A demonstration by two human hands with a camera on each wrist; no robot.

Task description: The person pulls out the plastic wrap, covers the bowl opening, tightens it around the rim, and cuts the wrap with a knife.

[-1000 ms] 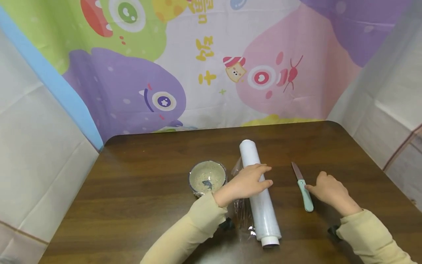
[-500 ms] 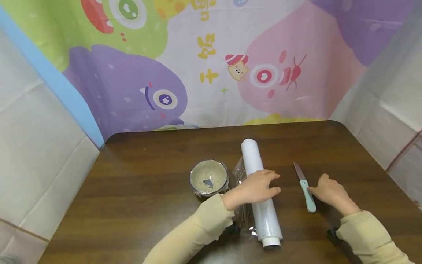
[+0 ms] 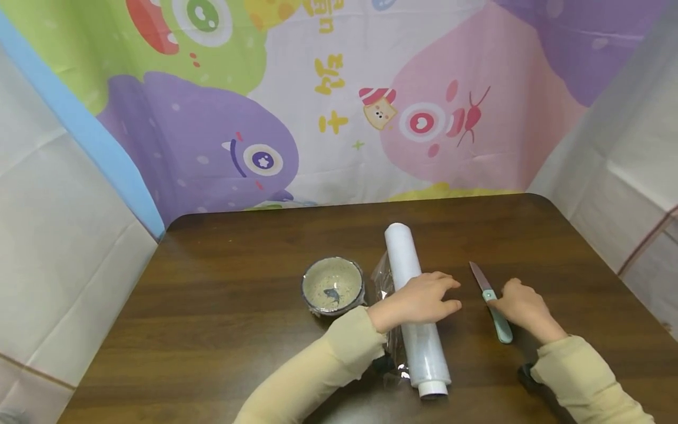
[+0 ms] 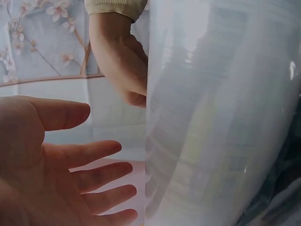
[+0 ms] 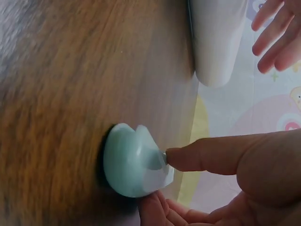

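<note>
With thumb and fingers, my right hand (image 3: 524, 307) pinches the mint-green handle of a small knife (image 3: 501, 325) lying on the table. In the right wrist view, the thumb is on one side of the knife handle (image 5: 129, 162) and the fingertips on the other. The blade points away. My left hand (image 3: 421, 299) reaches across a white roll of cling film (image 3: 424, 353), fingers spread and holding nothing. In the left wrist view a gap shows between the left fingertips (image 4: 127, 190) and the roll. Loose clear film (image 3: 384, 277) hangs off the roll's left side.
Left of the roll stands a small speckled bowl (image 3: 332, 285) with a dark rim and a blue fish inside. All of it is on a dark wooden table (image 3: 222, 306). A cartoon-printed cloth (image 3: 339, 171) hangs behind the far edge.
My left hand has shifted right across the roll. The right fingers have closed in on the knife handle, and the handle's end has swung slightly to the right.
</note>
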